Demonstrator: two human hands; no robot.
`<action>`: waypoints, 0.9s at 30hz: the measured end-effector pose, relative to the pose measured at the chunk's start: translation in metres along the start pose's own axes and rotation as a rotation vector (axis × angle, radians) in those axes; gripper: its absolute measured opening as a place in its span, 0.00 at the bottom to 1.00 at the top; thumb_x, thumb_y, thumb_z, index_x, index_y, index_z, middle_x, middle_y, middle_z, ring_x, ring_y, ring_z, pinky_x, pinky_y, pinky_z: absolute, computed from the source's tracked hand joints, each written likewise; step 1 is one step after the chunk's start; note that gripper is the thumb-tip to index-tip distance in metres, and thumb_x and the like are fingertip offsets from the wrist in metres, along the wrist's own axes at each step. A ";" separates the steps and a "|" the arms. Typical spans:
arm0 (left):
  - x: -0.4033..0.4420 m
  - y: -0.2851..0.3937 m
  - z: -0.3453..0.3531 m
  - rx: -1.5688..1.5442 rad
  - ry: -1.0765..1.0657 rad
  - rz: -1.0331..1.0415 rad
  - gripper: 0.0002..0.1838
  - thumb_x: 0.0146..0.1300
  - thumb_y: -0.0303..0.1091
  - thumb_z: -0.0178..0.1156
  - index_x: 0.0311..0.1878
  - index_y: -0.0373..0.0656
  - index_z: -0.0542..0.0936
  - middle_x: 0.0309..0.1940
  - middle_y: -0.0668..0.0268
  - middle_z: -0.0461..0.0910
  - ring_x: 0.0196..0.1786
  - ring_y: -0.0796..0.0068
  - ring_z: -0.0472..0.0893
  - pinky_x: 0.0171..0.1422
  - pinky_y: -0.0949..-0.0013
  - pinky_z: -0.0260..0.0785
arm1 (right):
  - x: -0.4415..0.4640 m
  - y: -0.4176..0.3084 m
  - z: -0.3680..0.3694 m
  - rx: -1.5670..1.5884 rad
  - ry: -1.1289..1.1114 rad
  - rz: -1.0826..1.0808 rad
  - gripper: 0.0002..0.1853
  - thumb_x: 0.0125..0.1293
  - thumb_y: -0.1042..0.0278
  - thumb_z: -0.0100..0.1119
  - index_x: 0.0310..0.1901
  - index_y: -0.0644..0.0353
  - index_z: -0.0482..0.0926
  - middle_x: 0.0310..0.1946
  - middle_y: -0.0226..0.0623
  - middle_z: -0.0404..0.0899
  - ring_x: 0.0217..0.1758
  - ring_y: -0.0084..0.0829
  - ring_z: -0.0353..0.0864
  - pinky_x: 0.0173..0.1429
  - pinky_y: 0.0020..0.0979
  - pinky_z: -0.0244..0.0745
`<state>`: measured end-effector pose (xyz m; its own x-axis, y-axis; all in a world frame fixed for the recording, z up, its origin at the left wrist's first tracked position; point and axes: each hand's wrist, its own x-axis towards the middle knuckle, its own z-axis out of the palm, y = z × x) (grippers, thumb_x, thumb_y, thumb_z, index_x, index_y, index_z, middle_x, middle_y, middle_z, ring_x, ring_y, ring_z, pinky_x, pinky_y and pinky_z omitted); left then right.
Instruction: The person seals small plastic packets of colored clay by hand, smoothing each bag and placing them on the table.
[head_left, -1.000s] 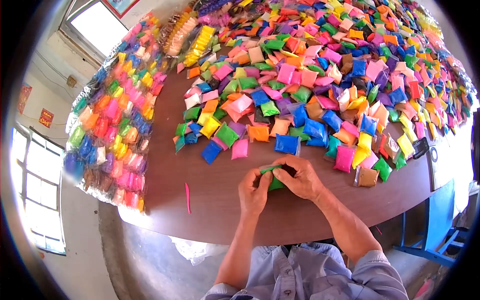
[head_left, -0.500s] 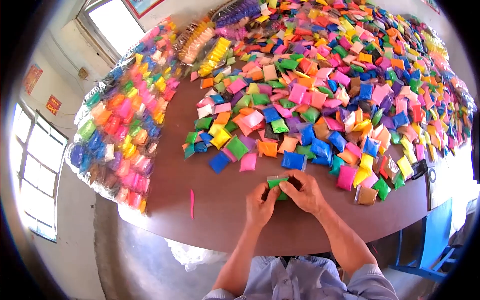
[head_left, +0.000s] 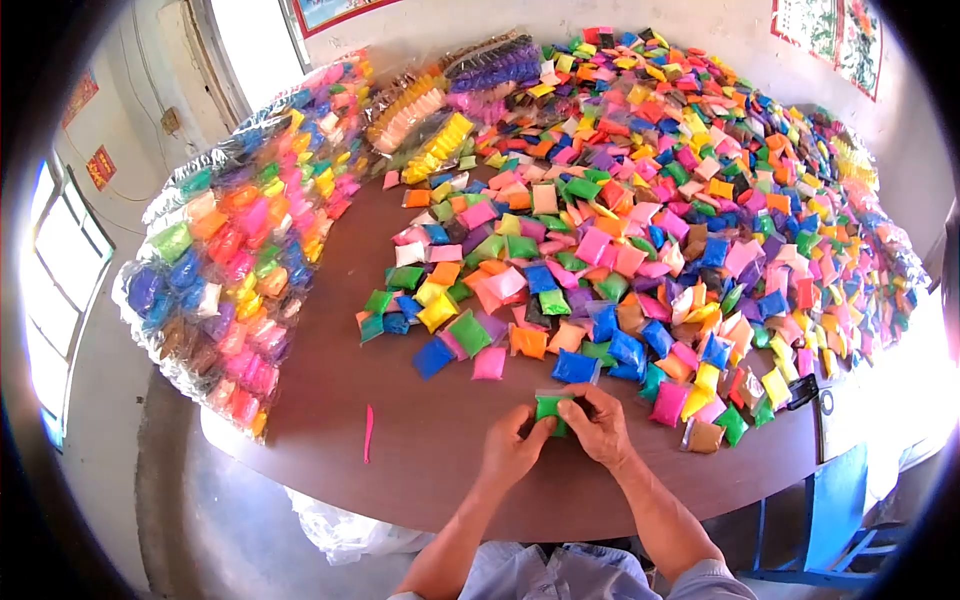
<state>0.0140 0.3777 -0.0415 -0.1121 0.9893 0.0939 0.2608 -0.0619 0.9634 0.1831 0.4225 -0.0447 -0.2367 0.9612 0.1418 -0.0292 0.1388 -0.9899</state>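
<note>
Near the front of the brown table, a small green packet [head_left: 549,406] in clear plastic is held upright between both hands. My left hand [head_left: 517,440] pinches its left side, and my right hand [head_left: 599,425] grips its right side, thumb across the front. Just beyond them lies a blue packet [head_left: 574,367], part of a big heap of small coloured packets [head_left: 640,260]. To the left of my hands a thin pink stick [head_left: 369,434] lies alone on the table.
Larger clear bags of coloured packets [head_left: 240,260] line the table's left side. A black object [head_left: 802,391] sits at the right edge, above a blue chair [head_left: 836,508]. White plastic [head_left: 350,530] is below the front edge of the table [head_left: 330,485].
The camera view has tilted up, so the scene sits lower. My hands have brought the green packet more upright, and more of its front shows between the thumbs.
</note>
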 end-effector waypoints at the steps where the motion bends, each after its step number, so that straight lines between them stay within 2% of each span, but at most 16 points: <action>1: -0.001 0.002 -0.002 -0.020 -0.023 -0.026 0.11 0.70 0.36 0.68 0.44 0.37 0.83 0.26 0.67 0.79 0.30 0.82 0.73 0.33 0.70 0.67 | 0.000 -0.001 0.000 -0.013 0.005 -0.002 0.10 0.73 0.65 0.66 0.47 0.64 0.83 0.34 0.22 0.79 0.38 0.14 0.72 0.41 0.22 0.70; 3: 0.001 0.001 -0.003 -0.054 -0.051 -0.050 0.12 0.70 0.37 0.68 0.44 0.37 0.83 0.26 0.67 0.79 0.30 0.82 0.74 0.34 0.70 0.67 | 0.000 -0.004 0.000 0.053 0.005 -0.028 0.09 0.74 0.67 0.65 0.46 0.64 0.83 0.33 0.22 0.79 0.37 0.14 0.73 0.40 0.22 0.70; 5: 0.007 -0.004 -0.002 -0.137 -0.058 0.003 0.07 0.70 0.31 0.67 0.44 0.37 0.83 0.28 0.78 0.76 0.32 0.89 0.70 0.33 0.75 0.64 | 0.000 0.001 -0.001 0.013 0.017 -0.010 0.07 0.73 0.69 0.65 0.46 0.64 0.83 0.33 0.22 0.79 0.37 0.14 0.73 0.41 0.22 0.71; 9: 0.024 0.000 -0.011 -0.187 -0.080 -0.073 0.07 0.71 0.30 0.66 0.43 0.36 0.83 0.28 0.77 0.76 0.32 0.88 0.71 0.33 0.75 0.65 | 0.001 0.007 0.001 -0.076 0.039 -0.021 0.06 0.72 0.71 0.65 0.46 0.64 0.84 0.33 0.23 0.80 0.38 0.14 0.74 0.42 0.22 0.72; 14: 0.030 -0.014 -0.009 -0.138 -0.056 0.055 0.06 0.71 0.29 0.66 0.41 0.35 0.82 0.27 0.77 0.74 0.32 0.88 0.69 0.33 0.76 0.63 | 0.002 -0.004 0.006 -0.095 0.053 0.020 0.08 0.73 0.68 0.66 0.47 0.64 0.83 0.32 0.21 0.78 0.35 0.14 0.72 0.39 0.21 0.68; 17: 0.029 -0.015 -0.009 -0.221 -0.017 0.104 0.07 0.71 0.30 0.66 0.40 0.36 0.82 0.27 0.78 0.74 0.31 0.89 0.68 0.32 0.76 0.62 | 0.001 -0.004 0.007 -0.113 0.009 0.106 0.09 0.73 0.68 0.65 0.48 0.64 0.83 0.30 0.20 0.76 0.34 0.13 0.70 0.38 0.21 0.67; 23: 0.027 0.002 -0.015 -0.330 -0.111 -0.010 0.08 0.71 0.31 0.68 0.39 0.37 0.82 0.27 0.79 0.74 0.32 0.90 0.68 0.32 0.78 0.61 | 0.000 0.005 0.006 -0.122 0.029 0.042 0.08 0.73 0.69 0.65 0.47 0.64 0.84 0.31 0.20 0.77 0.35 0.13 0.71 0.38 0.21 0.67; 27: 0.029 -0.008 -0.015 -0.280 -0.105 0.009 0.07 0.71 0.31 0.68 0.39 0.37 0.82 0.28 0.78 0.74 0.32 0.90 0.68 0.32 0.77 0.61 | 0.000 0.001 0.009 -0.130 0.030 0.026 0.07 0.73 0.69 0.65 0.47 0.62 0.84 0.33 0.21 0.79 0.36 0.13 0.72 0.39 0.21 0.69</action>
<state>-0.0062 0.4053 -0.0426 -0.0075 0.9959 0.0901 -0.0152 -0.0902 0.9958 0.1747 0.4208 -0.0460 -0.2067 0.9713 0.1176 0.1036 0.1413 -0.9845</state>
